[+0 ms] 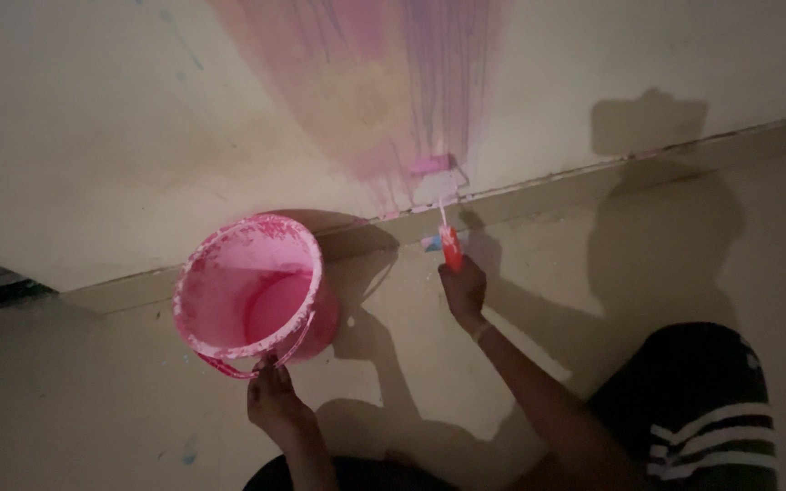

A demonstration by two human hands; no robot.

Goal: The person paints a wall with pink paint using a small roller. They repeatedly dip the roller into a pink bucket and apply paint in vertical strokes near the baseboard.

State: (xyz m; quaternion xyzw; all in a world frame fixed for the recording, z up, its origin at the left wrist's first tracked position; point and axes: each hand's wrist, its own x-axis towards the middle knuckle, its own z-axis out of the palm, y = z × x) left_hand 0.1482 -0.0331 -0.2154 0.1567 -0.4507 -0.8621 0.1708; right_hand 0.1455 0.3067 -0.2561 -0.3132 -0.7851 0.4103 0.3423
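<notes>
From our head camera, looking down in dim light: our right hand (pixel 464 289) gripped the red handle (pixel 451 247) of a small paint roller (pixel 430 165), fingers wrapped tight around it. The roller's long axis ran up and slightly left from our fist, through a thin wire frame to the pink sleeve, which lay crosswise against the wall (pixel 93 136) just above the skirting line. The sleeve sat at the foot of a streaked pink patch (pixel 384 82) that fanned upward across the pale plaster. So the working end lay ahead of and above our right fingers, touching the wall, while the handle pointed back toward our wrist.

Our left hand (pixel 272 400) reached forward to the pink bucket (pixel 249 286), which stood on the floor (pixel 75 400) just left of the roller and close to the wall. Its fingertips were pinched together on the bucket's handle (pixel 229 366) at the near rim; how firm that grip was we could not tell in the gloom. Pink paint pooled inside the bucket, and its rim and sides were smeared pale. The bucket was nearer our left hand, the roller wholly in our right, and the two stood apart with a bare strip of floor between them. Our dark trouser leg (pixel 702 409) with white stripes showed at lower right, and hard shadows of arm and bucket fell across the floor
</notes>
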